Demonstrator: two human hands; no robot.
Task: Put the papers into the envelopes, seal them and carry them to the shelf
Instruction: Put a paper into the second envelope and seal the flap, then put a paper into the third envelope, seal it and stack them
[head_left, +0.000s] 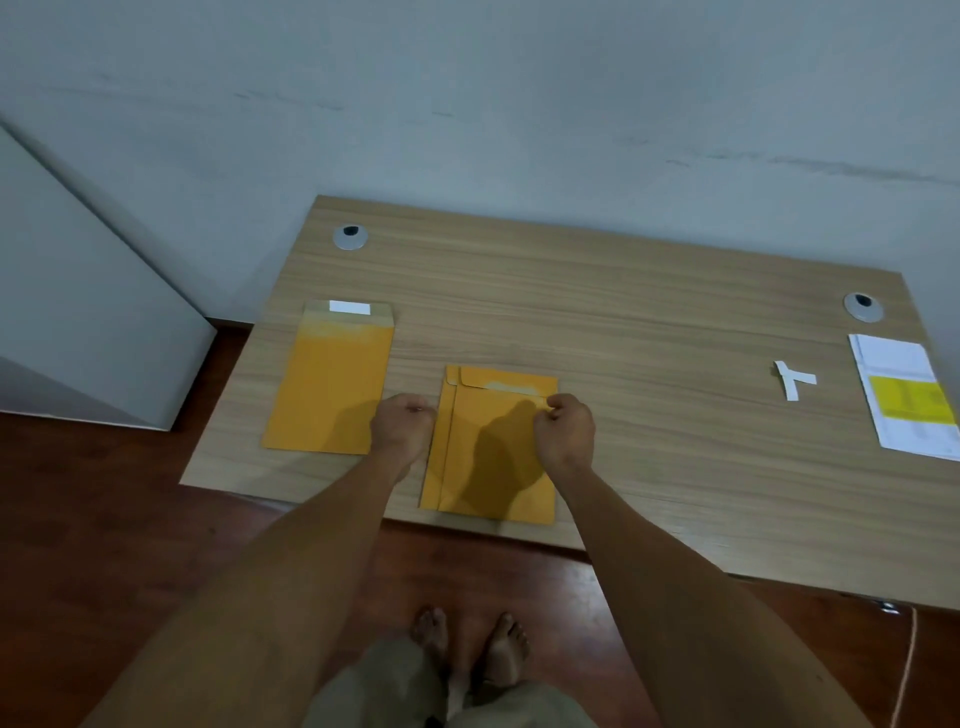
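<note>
Two yellow envelopes lie stacked at the table's near edge, the top one with its flap folded down. A third yellow envelope lies to the left, its flap open and a white strip on it. My left hand is a closed fist between the left envelope and the stack. My right hand is closed over the stack's right edge, thumb and fingertips pinched together; I cannot tell whether they hold anything. Both hands cast shadows on the envelopes. A pile of papers, white with a yellow sheet, lies at the far right.
Two white peeled strips lie crossed on the wooden table left of the papers. Cable grommets sit in both back corners. A wall runs behind the table, and a white cabinet stands at the left. My bare feet are on the red-brown floor.
</note>
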